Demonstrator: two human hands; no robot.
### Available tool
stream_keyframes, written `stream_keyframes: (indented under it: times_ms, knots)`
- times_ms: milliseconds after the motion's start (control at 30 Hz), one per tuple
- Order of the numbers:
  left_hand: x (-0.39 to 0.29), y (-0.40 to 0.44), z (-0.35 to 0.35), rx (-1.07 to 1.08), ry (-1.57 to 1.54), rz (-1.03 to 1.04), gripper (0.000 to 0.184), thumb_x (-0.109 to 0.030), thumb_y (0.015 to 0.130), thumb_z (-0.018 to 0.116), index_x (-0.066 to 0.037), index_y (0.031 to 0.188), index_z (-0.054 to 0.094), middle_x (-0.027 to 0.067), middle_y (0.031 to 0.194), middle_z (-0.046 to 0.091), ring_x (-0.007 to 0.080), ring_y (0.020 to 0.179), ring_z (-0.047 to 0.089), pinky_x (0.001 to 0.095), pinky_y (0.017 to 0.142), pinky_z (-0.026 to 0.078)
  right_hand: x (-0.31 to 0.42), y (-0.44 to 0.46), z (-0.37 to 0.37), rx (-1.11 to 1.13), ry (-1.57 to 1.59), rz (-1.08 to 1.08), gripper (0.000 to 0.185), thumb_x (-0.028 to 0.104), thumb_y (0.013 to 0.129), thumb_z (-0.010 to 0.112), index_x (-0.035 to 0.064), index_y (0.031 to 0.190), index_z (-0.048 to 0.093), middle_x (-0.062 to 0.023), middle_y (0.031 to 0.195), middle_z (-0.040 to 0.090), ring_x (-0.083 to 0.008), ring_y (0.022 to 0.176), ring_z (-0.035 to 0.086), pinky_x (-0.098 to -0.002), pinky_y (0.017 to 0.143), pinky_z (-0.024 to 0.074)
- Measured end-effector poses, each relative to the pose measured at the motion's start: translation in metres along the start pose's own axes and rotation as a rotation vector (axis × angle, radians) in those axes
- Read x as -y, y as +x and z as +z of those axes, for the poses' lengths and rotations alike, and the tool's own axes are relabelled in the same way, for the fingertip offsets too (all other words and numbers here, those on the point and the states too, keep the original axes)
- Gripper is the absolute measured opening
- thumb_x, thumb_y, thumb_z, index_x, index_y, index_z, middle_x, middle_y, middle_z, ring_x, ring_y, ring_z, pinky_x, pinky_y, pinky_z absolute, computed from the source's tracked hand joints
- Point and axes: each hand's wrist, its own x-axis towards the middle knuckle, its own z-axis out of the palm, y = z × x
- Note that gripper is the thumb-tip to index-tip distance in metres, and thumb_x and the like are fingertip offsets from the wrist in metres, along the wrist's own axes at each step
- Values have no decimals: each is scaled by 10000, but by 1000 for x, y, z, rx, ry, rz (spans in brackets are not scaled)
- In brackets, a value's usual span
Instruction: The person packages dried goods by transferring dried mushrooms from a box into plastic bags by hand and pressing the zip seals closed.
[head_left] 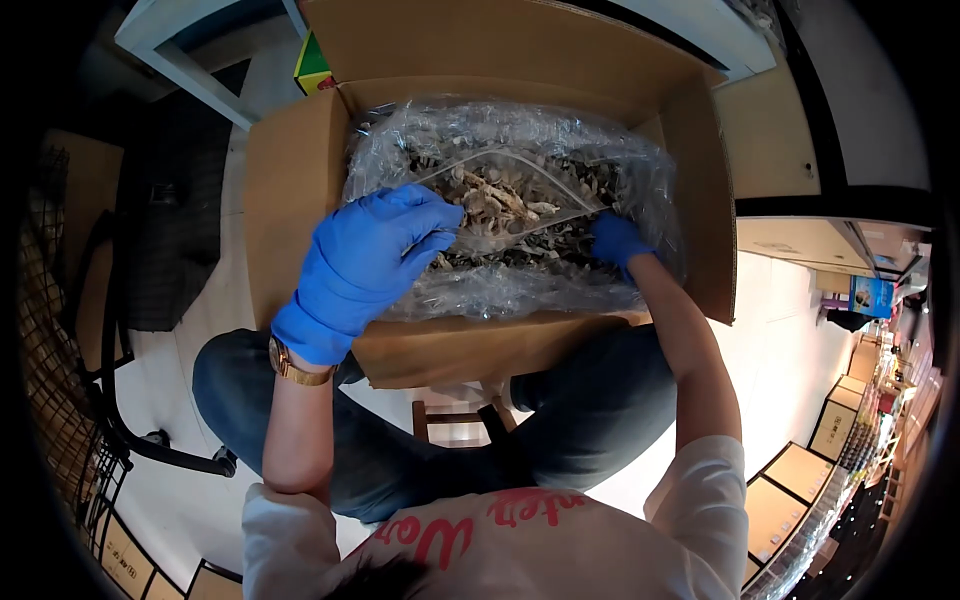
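My left hand [385, 250], in a blue glove, pinches the near left edge of a clear zip bag [548, 188]. The bag's mouth is spread apart, and pale brown dried pieces [490, 205] show within it. Beneath lies a heap of dark and greyish dried pieces, resembling dried mushrooms [545, 245], inside a large clear plastic liner [440, 295]. At the bag's right end, my right hand [618, 240], also gloved in blue, reaches down into the heap. Its fingers are hidden among the pieces, so their grip cannot be made out.
An open cardboard box [290, 190] surrounds the liner, its flaps folded outward, close against my knees. Behind it stands a pale table frame [190, 60] beside a green and yellow packet [313, 68]. A wheeled black chair base [170, 450] is at left; cartons [800, 470] line the right.
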Motion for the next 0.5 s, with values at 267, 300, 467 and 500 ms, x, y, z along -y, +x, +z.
stream_keyframes:
  times_ms: [267,300,467,500]
  knots:
    - [1,1,-1,-8,-48,-28,223,-99,817,681,-148,1034,689,60,995,665,254,849,657,311,740,536,-16,2,-34,-137,279,-63,301,248,712,657,28,914,692,-238,903,654,-379,902,634,-456,835,498]
    - [0,0,0,-6,-48,-25,223,-99,817,681,-148,1034,689,60,995,665,254,849,657,311,740,536,-12,-7,-52,-184,223,-46,290,227,706,651,26,912,689,-235,912,655,-380,892,635,-449,823,503]
    - [-1,-2,2,-11,-47,-1,234,-92,818,678,-143,1046,683,65,986,658,251,829,652,305,730,535,-5,-56,-133,-260,292,18,276,175,692,647,6,909,671,-223,896,658,-353,838,644,-406,782,512]
    - [-1,-2,2,-11,-48,3,234,-92,818,678,-143,1046,683,65,986,658,251,829,652,305,730,535,4,-76,-153,-294,475,60,255,166,716,657,2,912,666,-198,870,661,-292,807,644,-368,752,510]
